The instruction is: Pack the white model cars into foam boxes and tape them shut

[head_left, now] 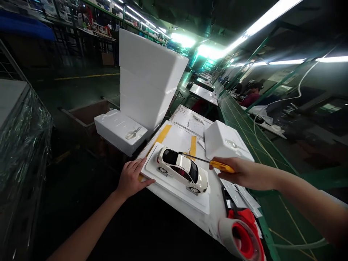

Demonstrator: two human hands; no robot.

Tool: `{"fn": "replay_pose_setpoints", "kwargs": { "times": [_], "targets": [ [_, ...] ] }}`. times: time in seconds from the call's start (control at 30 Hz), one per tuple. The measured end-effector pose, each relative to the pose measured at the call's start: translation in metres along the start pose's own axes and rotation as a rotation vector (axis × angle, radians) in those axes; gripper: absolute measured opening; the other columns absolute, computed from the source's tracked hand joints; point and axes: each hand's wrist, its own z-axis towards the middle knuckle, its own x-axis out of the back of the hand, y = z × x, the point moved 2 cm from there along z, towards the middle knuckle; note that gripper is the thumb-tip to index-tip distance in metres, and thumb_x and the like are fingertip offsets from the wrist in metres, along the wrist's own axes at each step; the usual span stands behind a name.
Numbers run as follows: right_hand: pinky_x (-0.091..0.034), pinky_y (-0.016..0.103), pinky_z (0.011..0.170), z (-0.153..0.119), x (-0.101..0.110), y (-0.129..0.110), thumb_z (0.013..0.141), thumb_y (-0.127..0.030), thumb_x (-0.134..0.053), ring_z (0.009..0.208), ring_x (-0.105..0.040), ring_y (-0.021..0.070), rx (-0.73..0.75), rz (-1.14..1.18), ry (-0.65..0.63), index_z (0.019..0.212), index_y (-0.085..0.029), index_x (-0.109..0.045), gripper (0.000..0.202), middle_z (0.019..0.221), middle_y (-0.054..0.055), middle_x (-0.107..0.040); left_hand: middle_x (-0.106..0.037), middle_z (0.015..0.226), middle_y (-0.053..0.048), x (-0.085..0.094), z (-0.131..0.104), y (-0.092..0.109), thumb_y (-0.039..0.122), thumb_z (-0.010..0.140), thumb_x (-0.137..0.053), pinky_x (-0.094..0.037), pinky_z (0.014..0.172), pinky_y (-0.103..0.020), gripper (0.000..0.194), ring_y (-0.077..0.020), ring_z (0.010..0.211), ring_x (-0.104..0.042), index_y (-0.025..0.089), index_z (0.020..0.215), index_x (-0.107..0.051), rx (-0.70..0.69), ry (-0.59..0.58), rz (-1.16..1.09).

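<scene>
A white model car (181, 166) with dark windows rests on a flat white foam tray (163, 185) on the workbench. My left hand (132, 177) grips the tray's left corner, fingers along its end and thumb stretched over its front side. Closed around the yellow handle of a thin-shafted tool (223, 166) is my right hand (239, 172). The tool's dark shaft reaches left above the car, its tip close to the rear of the roof. I cannot tell whether the tip touches the car.
Tall white foam blocks (146, 72) stand behind the bench, with a lower foam box (119, 128) in front. Another foam box (225, 139) sits at the back right. A tape roll (227, 232) lies at the front right, beside a green conveyor (246, 137). People sit further off.
</scene>
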Motion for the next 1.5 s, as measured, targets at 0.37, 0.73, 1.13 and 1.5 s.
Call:
{"fn": "replay_pose_setpoints", "kwargs": {
  "times": [0.37, 0.73, 1.13, 1.5],
  "targets": [
    [-0.042, 0.035, 0.069, 0.007, -0.003, 0.006, 0.093, -0.042, -0.05, 0.074, -0.057, 0.0237, 0.013, -0.012, -0.119, 0.114, -0.022, -0.057, 0.03, 0.09, 0.007, -0.067, -0.074, 0.125, -0.018, 0.0, -0.001, 0.0, 0.067, 0.087, -0.068, -0.048, 0.097, -0.045, 0.08, -0.0325, 0.112, -0.071, 0.013, 0.143, -0.051, -0.002, 0.001, 0.001],
    [-0.046, 0.036, 0.07, 0.01, -0.004, 0.003, 0.09, -0.041, -0.053, 0.075, -0.059, 0.0247, 0.023, 0.014, -0.138, 0.116, -0.021, -0.059, 0.034, 0.089, 0.008, -0.068, -0.074, 0.126, -0.018, 0.0, -0.001, 0.0, 0.067, 0.086, -0.068, -0.048, 0.097, -0.046, 0.081, -0.0334, 0.113, -0.07, 0.014, 0.145, -0.05, 0.006, -0.001, -0.005],
    [-0.042, 0.035, 0.069, 0.013, -0.001, 0.002, 0.091, -0.039, -0.051, 0.073, -0.056, 0.024, 0.003, -0.025, -0.148, 0.113, -0.022, -0.057, 0.029, 0.09, 0.008, -0.067, -0.074, 0.127, -0.018, 0.0, -0.001, 0.0, 0.067, 0.088, -0.067, -0.048, 0.098, -0.045, 0.08, -0.0333, 0.113, -0.07, 0.014, 0.145, -0.05, -0.002, 0.003, -0.002],
    [-0.041, 0.035, 0.068, 0.01, 0.013, -0.013, 0.092, -0.033, -0.051, 0.069, -0.05, 0.0226, -0.031, 0.032, -0.198, 0.112, -0.019, -0.055, 0.025, 0.086, 0.009, -0.063, -0.073, 0.129, -0.018, 0.0, -0.001, -0.001, 0.067, 0.088, -0.067, -0.048, 0.097, -0.045, 0.082, -0.0335, 0.114, -0.07, 0.016, 0.148, -0.048, 0.004, -0.007, -0.002]
  ]
}}
